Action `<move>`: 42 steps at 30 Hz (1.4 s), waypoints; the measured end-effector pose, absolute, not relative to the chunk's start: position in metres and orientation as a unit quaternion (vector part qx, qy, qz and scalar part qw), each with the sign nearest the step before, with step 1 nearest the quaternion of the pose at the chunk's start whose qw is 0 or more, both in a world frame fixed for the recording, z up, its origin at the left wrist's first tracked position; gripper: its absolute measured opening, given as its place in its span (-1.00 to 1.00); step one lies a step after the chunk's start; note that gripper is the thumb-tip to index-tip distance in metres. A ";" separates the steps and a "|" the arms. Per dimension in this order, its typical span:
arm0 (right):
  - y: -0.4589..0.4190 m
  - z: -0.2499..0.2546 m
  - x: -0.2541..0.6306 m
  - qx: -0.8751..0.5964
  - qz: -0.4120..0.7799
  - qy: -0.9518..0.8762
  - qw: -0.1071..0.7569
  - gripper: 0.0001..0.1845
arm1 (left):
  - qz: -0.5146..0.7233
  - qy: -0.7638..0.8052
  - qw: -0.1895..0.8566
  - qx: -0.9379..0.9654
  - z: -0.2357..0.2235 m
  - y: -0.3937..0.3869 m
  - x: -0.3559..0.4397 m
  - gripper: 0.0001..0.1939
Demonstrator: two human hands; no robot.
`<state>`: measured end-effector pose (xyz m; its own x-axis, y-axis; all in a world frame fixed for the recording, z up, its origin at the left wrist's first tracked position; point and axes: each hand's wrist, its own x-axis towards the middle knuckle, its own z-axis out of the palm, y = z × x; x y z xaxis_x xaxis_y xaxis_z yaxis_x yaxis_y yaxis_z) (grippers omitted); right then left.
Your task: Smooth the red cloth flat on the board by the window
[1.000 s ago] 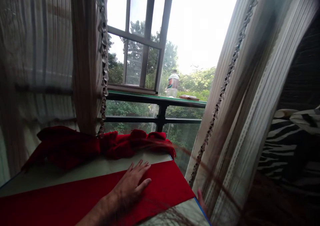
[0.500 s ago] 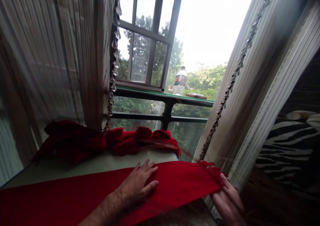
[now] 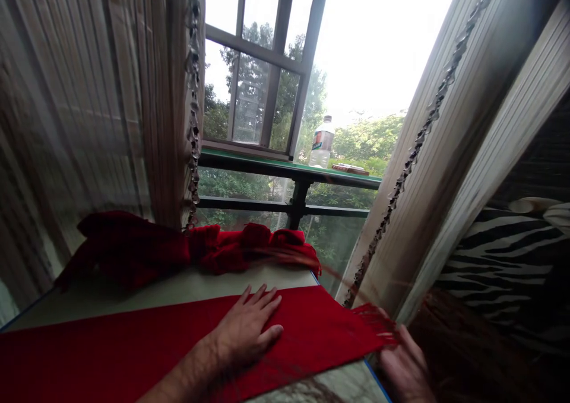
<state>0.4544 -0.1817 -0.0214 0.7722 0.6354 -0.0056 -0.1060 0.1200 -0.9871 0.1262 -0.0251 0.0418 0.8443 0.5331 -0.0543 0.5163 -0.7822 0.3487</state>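
Observation:
A long red scarf (image 3: 146, 343) lies flat across the pale table (image 3: 262, 276), its fringed end hanging past the right edge. My left hand (image 3: 249, 320) rests palm down on the scarf, fingers spread. Beyond that edge, my right hand (image 3: 407, 364) has its fingers closed on the fringe at the scarf's right end; the hand is somewhat blurred and its fingertips are partly hidden. Along the table's far side sits a bunched heap of red cloth (image 3: 133, 251), fringed at its right end.
Striped curtains with bead trim hang at the left (image 3: 164, 94) and right (image 3: 401, 231). A plastic bottle (image 3: 322, 145) and a small flat object (image 3: 350, 169) stand on the window ledge. At the right is a zebra-patterned fabric (image 3: 503, 266).
My right hand came up from below the table edge, lifted the scarf's fringed end, then lowered it slightly. My left hand stays flat on the scarf while the view shifted.

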 end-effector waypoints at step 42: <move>-0.120 -0.008 0.385 -0.732 0.093 -0.666 0.109 -0.26 | 0.018 0.236 0.191 0.953 0.028 -0.034 0.106 0.22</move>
